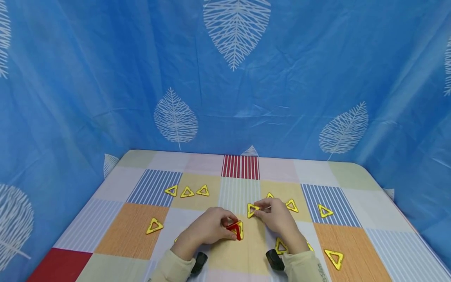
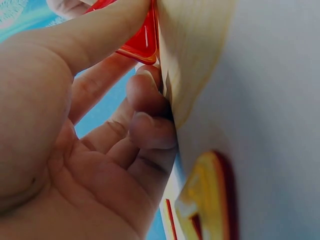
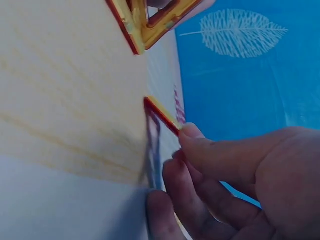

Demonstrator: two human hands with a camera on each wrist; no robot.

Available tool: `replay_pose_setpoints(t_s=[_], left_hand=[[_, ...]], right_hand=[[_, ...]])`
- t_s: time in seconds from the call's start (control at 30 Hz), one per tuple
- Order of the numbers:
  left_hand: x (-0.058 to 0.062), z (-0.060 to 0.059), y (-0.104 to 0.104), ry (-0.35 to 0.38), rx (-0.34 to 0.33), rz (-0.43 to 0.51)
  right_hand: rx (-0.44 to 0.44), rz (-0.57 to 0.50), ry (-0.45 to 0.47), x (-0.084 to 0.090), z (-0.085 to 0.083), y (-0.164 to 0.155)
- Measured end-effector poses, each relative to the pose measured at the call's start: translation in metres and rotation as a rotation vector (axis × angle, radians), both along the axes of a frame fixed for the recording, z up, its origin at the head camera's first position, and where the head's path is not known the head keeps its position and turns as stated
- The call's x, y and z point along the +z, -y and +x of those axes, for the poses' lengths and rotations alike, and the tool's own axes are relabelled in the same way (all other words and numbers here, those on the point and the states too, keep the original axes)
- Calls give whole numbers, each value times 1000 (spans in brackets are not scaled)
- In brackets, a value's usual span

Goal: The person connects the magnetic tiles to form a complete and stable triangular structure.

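Note:
Close to the middle of the patterned tabletop, my left hand (image 1: 211, 227) pinches a hollow red triangle (image 1: 235, 228) between thumb and fingers. A yellow triangular frame (image 1: 241, 230) stands right against it; whether the two are joined, I cannot tell. In the left wrist view the red triangle (image 2: 141, 42) shows beyond the thumb. My right hand (image 1: 277, 216) pinches a yellow triangle (image 1: 249, 211) at its edge, slightly farther back and to the right. The right wrist view shows this triangle (image 3: 164, 116) tilted, with a red underside, apart from the yellow triangle (image 3: 139, 30) at the left hand.
Three yellow triangles lie at the back left, including one (image 1: 187, 192); another triangle (image 1: 154, 226) lies nearer. Several more lie around the right arm, such as a triangle (image 1: 325, 211) and a triangle (image 1: 334, 259). A blue leaf-print curtain (image 1: 282, 78) hangs behind the table.

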State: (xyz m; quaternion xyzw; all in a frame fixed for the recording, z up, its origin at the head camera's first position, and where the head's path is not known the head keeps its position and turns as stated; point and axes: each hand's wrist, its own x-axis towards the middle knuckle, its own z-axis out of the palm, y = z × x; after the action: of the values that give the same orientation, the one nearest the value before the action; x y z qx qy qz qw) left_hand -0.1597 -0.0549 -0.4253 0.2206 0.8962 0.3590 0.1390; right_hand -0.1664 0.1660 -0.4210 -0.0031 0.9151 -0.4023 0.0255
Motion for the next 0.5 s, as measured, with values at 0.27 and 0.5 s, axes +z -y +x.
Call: replay_pose_setpoints(t_s=[0.27, 0.5], left_hand=[[1, 1, 0, -1, 9, -5], [2, 2, 0, -9, 3, 1]], right_hand=[[89, -27, 31, 6, 9, -5], [266, -60, 62, 13, 10, -13]])
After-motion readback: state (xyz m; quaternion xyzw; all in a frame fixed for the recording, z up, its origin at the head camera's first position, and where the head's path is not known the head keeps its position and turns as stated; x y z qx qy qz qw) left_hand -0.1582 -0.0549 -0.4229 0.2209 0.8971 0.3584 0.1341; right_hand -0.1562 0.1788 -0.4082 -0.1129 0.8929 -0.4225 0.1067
